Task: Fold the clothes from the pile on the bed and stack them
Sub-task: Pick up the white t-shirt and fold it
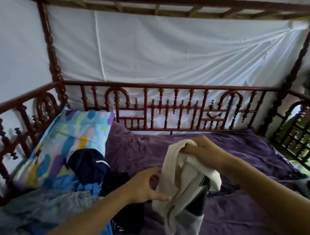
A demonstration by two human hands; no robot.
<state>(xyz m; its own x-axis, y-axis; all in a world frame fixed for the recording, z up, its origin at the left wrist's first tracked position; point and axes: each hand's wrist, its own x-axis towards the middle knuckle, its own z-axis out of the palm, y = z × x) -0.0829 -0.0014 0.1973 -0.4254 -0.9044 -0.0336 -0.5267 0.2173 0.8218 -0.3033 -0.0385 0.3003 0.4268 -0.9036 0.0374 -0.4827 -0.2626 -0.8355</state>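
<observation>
Right hand (202,151), at about 4 o'clock from the middle of the view, is curled tight round the bunched top of a white garment (177,179); the cloth hangs down from that fist toward 6 o'clock, clear of the purple sheet (236,212); dark and grey parts show in its lower folds. Left hand (143,187), at 6 o'clock, is spread wide beside the garment's left edge; its thumb tip touches the cloth, its fingers arch just beside the edge, and it grips nothing that I can see; both forearms come in from the bottom edge, one from 7 o'clock and one from 4 o'clock.

Pile (51,204) lies at 7 o'clock on the bed, near the left forearm; a navy piece (88,164) with a white stripe sits at its top, touching a black piece (117,180) at its 4 o'clock; blue and pale grey-blue cloth spreads below them; whether any of it is folded I cannot tell.

Pillow (67,138) with bright patches leans at 8 o'clock against the red-brown rail (170,107); white cloth (157,50) hangs behind the rail at 12 o'clock.
</observation>
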